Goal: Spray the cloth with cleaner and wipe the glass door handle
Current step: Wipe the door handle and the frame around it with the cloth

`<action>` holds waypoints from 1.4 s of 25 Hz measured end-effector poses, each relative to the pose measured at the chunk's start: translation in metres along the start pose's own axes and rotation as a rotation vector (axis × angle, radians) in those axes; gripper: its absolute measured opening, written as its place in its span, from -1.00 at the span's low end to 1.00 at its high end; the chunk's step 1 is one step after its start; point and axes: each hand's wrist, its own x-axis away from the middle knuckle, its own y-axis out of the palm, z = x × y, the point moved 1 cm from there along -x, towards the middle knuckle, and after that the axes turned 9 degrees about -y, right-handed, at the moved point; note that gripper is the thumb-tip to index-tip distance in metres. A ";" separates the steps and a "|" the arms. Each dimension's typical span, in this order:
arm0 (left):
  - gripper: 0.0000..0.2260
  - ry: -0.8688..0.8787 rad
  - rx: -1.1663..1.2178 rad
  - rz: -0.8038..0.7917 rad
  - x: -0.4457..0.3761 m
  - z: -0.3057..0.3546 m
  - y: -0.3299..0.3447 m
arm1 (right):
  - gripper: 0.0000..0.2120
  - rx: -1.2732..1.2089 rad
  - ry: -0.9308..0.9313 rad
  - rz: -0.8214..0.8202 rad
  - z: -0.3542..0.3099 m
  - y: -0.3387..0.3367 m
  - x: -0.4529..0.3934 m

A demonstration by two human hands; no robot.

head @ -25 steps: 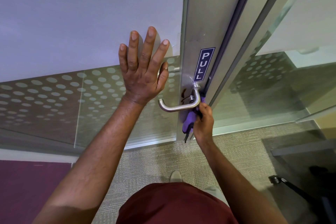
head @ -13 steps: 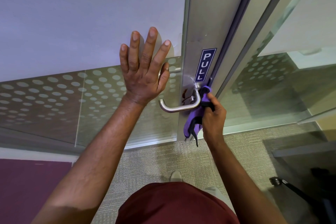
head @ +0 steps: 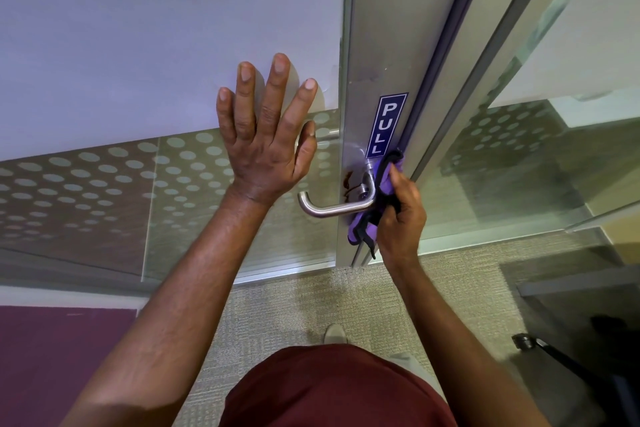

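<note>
head: since a second ago our right hand [head: 398,215] has carried the cloth [head: 388,180] up from under the handle [head: 332,208] to its base | fingers curled round cloth | left hand [head: 266,146] flat, fingers spread, on glass door [head: 173,80] | wiping underway

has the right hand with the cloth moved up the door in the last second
Yes. The right hand with the purple cloth rose from below the handle toward the PULL sign.

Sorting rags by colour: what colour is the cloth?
Purple with dark edging, seen in the head view.
</note>
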 end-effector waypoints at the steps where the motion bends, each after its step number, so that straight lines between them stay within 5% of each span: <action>1: -0.54 0.002 -0.004 -0.002 0.000 0.000 0.000 | -0.33 -0.009 0.025 0.016 0.005 0.001 0.003; 12: -0.55 -0.002 -0.006 -0.013 -0.001 0.000 -0.001 | -0.38 0.013 0.610 -0.135 0.078 -0.002 0.025; 21: -0.55 0.000 -0.011 -0.003 0.000 0.000 0.000 | -0.43 -0.241 0.336 0.093 -0.029 -0.005 -0.004; 26: -0.54 -0.005 -0.012 -0.009 0.001 -0.001 0.000 | -0.33 -0.176 0.031 -0.001 -0.040 -0.008 -0.009; 30: -0.55 -0.003 -0.010 -0.005 0.000 0.000 0.000 | -0.36 -0.062 0.101 0.009 -0.001 -0.004 0.002; 35: -0.55 -0.002 -0.012 -0.001 0.000 0.000 0.000 | -0.48 -0.075 0.417 0.004 0.051 0.006 0.020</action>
